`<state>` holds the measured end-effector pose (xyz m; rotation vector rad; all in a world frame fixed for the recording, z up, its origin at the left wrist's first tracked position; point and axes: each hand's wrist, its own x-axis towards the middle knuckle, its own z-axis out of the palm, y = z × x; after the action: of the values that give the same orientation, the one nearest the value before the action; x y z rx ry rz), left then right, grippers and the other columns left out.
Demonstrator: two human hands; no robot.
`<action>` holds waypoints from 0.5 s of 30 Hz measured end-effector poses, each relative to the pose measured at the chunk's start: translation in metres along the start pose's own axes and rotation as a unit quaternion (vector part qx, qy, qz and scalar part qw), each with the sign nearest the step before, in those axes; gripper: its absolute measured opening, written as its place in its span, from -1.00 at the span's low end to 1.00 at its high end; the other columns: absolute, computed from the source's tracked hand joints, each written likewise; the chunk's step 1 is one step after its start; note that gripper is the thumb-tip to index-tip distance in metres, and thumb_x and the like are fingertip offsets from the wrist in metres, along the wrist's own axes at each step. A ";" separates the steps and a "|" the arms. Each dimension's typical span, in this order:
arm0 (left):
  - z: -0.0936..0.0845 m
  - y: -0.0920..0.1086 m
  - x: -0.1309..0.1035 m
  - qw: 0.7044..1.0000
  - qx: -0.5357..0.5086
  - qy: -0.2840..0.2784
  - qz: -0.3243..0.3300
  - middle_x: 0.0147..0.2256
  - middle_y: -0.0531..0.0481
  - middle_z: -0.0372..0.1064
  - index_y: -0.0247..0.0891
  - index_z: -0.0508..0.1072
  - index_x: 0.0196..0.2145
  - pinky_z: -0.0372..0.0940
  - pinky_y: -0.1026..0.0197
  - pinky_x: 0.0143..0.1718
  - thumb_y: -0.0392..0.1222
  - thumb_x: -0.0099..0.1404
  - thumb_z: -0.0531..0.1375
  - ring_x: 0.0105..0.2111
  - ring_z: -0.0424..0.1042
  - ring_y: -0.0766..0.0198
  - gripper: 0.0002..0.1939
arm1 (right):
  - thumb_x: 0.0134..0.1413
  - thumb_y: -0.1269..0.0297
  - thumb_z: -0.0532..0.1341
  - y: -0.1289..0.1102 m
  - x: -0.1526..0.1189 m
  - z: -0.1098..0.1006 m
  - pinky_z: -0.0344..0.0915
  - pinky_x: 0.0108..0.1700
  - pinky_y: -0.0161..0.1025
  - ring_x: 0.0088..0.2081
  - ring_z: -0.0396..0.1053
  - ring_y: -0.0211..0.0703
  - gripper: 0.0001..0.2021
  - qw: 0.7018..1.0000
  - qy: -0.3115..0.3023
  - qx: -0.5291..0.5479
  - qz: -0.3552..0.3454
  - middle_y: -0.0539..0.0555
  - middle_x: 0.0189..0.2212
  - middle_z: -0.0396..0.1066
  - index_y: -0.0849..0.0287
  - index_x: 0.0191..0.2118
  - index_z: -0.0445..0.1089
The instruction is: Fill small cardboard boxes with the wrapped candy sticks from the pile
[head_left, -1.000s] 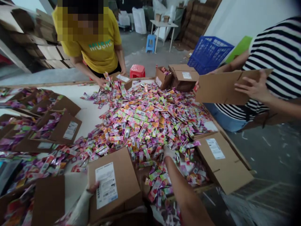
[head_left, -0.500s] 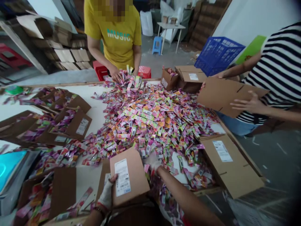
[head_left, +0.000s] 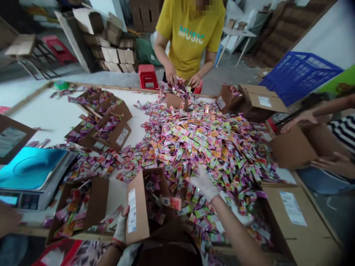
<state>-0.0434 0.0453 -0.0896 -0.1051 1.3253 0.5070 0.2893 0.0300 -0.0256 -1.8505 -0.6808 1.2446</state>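
Right at the near table edge, a cardboard box (head_left: pixel 151 201) stands open with loose packets inside, and the gloved left hand (head_left: pixel 121 229) grips its labelled flap, thumb on the outer face and fingers behind. Just beyond the box, the gloved right hand (head_left: pixel 204 183) lies flat with fingers spread on the heap of colourful sachets (head_left: pixel 199 147) that covers the middle of the table (head_left: pixel 55 118). Left of the box sit another open carton of packets (head_left: pixel 77 207) and a weighing scale with a blue pan (head_left: pixel 30 177). Across the table a person in a yellow shirt (head_left: pixel 191 37) handles sachets; on the right, another person's hands hold a brown box (head_left: pixel 294 147).
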 end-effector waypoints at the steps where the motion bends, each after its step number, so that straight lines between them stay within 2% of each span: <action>1: -0.008 0.003 -0.001 1.000 -0.012 0.010 0.006 -0.58 -0.07 0.50 -0.54 0.03 0.26 0.44 0.12 -0.45 -0.23 0.25 0.13 -0.64 0.48 0.09 -0.31 | -0.36 0.06 0.40 0.006 0.012 0.008 0.15 0.14 0.04 0.17 0.16 0.18 -0.09 0.994 0.052 -0.093 0.020 0.32 0.19 0.08 0.15 0.18 0.05; 3: -0.021 0.007 0.000 0.999 -0.032 0.027 0.018 -0.62 -0.03 0.48 -0.49 0.13 0.22 0.45 0.10 -0.46 -0.26 0.16 0.21 -0.65 0.47 0.07 -0.31 | -0.52 0.06 0.45 0.017 0.039 0.039 0.04 0.17 0.14 0.26 -0.07 0.37 0.12 0.958 0.098 -0.266 0.055 0.45 0.27 -0.18 0.18 0.25 -0.07; 5: -0.030 0.009 0.001 0.998 -0.042 0.042 0.034 -0.62 -0.02 0.48 -0.45 0.20 0.17 0.47 0.04 -0.40 -0.27 0.07 0.27 -0.61 0.49 0.02 -0.29 | -0.54 0.06 0.46 0.023 0.067 0.077 -0.10 0.17 0.30 0.28 -0.27 0.53 0.22 0.914 0.114 -0.385 0.058 0.51 0.29 -0.33 0.16 0.30 -0.18; 7: -0.035 0.010 0.002 0.996 -0.049 0.052 0.053 -0.56 -0.06 0.52 -0.44 0.23 0.16 0.47 -0.02 -0.30 -0.26 0.01 0.32 -0.50 0.53 -0.05 -0.25 | -0.44 0.13 0.44 0.022 0.095 0.106 -0.18 0.13 0.41 0.28 -0.32 0.60 0.18 0.883 0.113 -0.455 0.015 0.51 0.28 -0.28 0.11 0.33 -0.20; 8: -0.036 0.010 0.001 0.995 -0.052 0.057 0.059 -0.52 -0.09 0.53 -0.43 0.23 0.16 0.47 -0.05 -0.26 -0.25 -0.01 0.34 -0.43 0.54 -0.09 -0.23 | -0.36 0.21 0.42 0.019 0.108 0.113 -0.17 0.13 0.40 0.28 -0.29 0.57 0.09 0.880 0.101 -0.463 -0.017 0.48 0.27 -0.21 0.09 0.33 -0.16; 9: -0.036 0.011 0.000 0.995 -0.054 0.061 0.058 -0.47 -0.12 0.55 -0.41 0.22 0.16 0.46 -0.07 -0.23 -0.23 -0.02 0.34 -0.37 0.54 -0.12 -0.22 | -0.28 0.30 0.37 0.016 0.121 0.114 -0.15 0.15 0.35 0.28 -0.23 0.51 -0.02 0.892 0.082 -0.443 -0.043 0.43 0.27 -0.14 0.07 0.32 -0.08; 11: -0.035 0.013 -0.002 0.995 -0.060 0.068 0.046 -0.38 -0.17 0.56 -0.39 0.23 0.16 0.45 -0.12 -0.19 -0.21 -0.01 0.34 -0.30 0.53 -0.16 -0.23 | -0.22 0.47 0.28 0.009 0.144 0.104 -0.07 0.18 0.20 0.25 -0.05 0.35 -0.21 0.934 0.032 -0.349 -0.061 0.32 0.22 0.06 0.04 0.24 0.13; 13: -0.032 0.015 -0.006 0.996 -0.064 0.063 0.025 -0.33 -0.22 0.56 -0.39 0.26 0.15 0.44 -0.16 -0.17 -0.20 0.01 0.33 -0.28 0.53 -0.18 -0.26 | -0.25 0.55 0.24 0.001 0.160 0.086 0.03 0.17 0.04 0.15 0.16 0.20 -0.32 0.966 -0.004 -0.254 -0.044 0.23 0.08 0.28 0.07 0.13 0.31; 15: -0.027 0.018 -0.008 0.996 -0.072 0.053 0.012 -0.30 -0.25 0.55 -0.41 0.28 0.13 0.43 -0.18 -0.14 -0.19 0.03 0.33 -0.26 0.52 -0.19 -0.29 | -0.32 0.57 0.25 -0.008 0.165 0.074 0.16 0.09 -0.06 -0.04 0.34 0.07 -0.34 0.979 -0.014 -0.199 -0.031 0.14 -0.13 0.44 0.11 0.06 0.38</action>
<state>-0.0758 0.0494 -0.0852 -0.2378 1.3946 0.6246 0.2827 0.1855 -0.1174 -2.1155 -1.0564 1.1565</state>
